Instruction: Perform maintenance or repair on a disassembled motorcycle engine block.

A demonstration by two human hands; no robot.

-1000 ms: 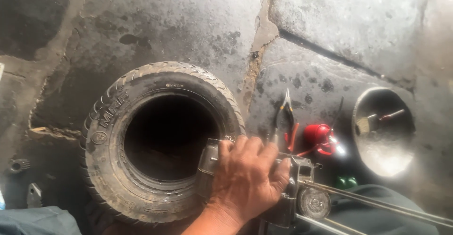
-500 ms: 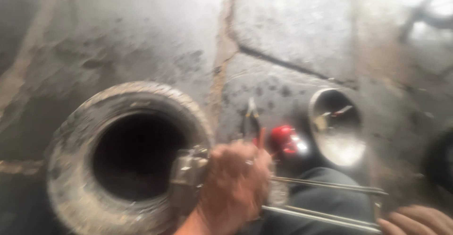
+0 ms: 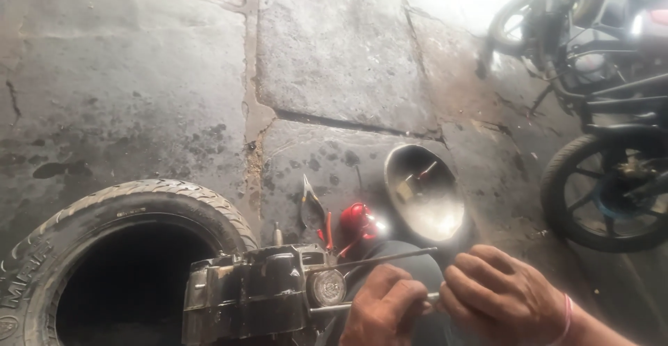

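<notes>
Both hands, left hand [image 3: 383, 308] and right hand [image 3: 504, 297], are clamped on a thin metal rod [image 3: 330, 309] (it sticks out of the engine block [image 3: 254, 294]) beside the tyre [image 3: 104, 210].

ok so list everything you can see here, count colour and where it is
engine block: one, grimy grey metal, bottom centre, over the tyre's edge
long stud rods: two, steel, running right from the block
tyre: one, black, lying flat at bottom left
pliers: one, red handles, on the floor beside the tyre
red object: one, kind unclear, next to the pliers
metal bowl: one, silver, small parts inside, centre right
motorcycle: one, dark, upper right
stone floor: grey slabs, oil-stained
left hand: gripping the lower rod
right hand: pink wristband, pinching the same rod
</notes>
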